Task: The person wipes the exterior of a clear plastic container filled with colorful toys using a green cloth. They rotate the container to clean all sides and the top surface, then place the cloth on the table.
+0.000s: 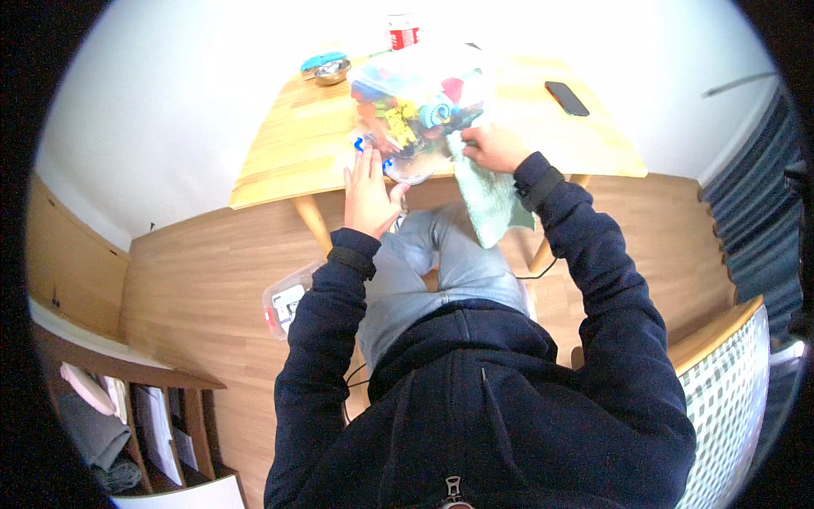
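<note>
A clear plastic container [381, 130] full of colourful toy pieces stands at the front edge of the wooden table [280, 153]. My left hand [371, 194] rests with its fingers extended against the container's near left corner, close to small blue parts there. With my right hand [493, 147] I grip a pale green cloth [486, 203] at the container's near right side. The cloth hangs down over the table edge towards my lap. Yellow, blue and red pieces show through the container wall.
On the table, a smartphone [566, 98] lies at the right, metal bowls [332, 72] with a blue item sit back left, and a red-and-white container [403, 33] stands behind. A plastic box [275, 312] is on the floor at left; a chair back [722, 369] is at right.
</note>
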